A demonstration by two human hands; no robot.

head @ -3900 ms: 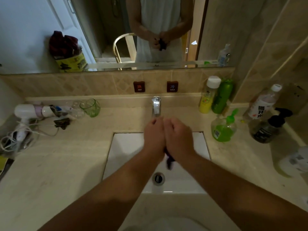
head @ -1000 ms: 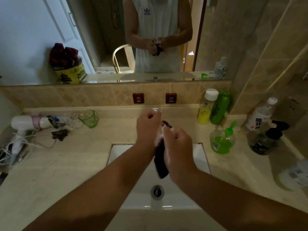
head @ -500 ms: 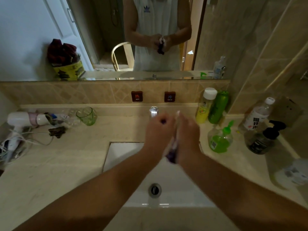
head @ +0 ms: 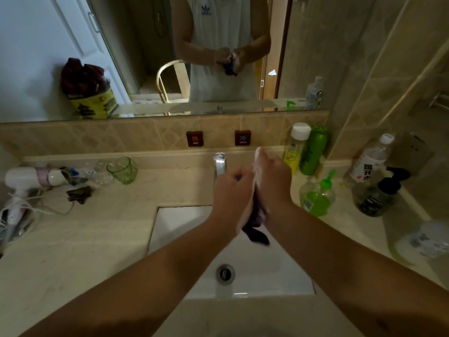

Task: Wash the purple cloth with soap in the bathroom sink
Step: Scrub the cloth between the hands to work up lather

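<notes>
Both my hands are together above the white sink (head: 175,227), in front of the chrome faucet (head: 220,164). The purple cloth (head: 255,227) is pressed between them, and its dark end hangs down below my palms. My left hand (head: 230,193) grips the cloth with curled fingers. My right hand (head: 273,178) holds the cloth's other side, and white soap foam covers its fingers. Most of the cloth is hidden between my palms. The drain (head: 225,273) lies straight below.
Right of the sink stand a green soap dispenser (head: 317,195), a yellow bottle (head: 295,148), a green bottle (head: 313,150), a water bottle (head: 369,161) and a dark pump bottle (head: 379,193). On the left counter lie a hairdryer (head: 31,177) with its cord and a green glass (head: 122,170).
My hands have kept rubbing the cloth: they rose from low over the drain to in front of the faucet. Foam has spread over my right fingers, and the cloth's end hangs lower.
</notes>
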